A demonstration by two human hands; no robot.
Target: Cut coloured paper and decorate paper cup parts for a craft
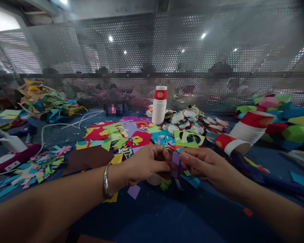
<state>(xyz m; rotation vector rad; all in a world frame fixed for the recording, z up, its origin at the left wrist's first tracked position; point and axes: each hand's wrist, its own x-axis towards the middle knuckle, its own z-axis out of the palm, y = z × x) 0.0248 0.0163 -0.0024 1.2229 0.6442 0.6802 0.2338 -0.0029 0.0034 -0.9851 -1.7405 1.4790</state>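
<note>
Near the cup stack [159,108], both hands, left [152,162] and right [202,163], pinch a purple strip [175,163] in their fingers.

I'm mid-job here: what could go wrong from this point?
The narrow purple paper strip between the left hand and right hand could crease. The upright paper-cup stack might topple if bumped. The tilted cup stack on the right may slide.
</note>
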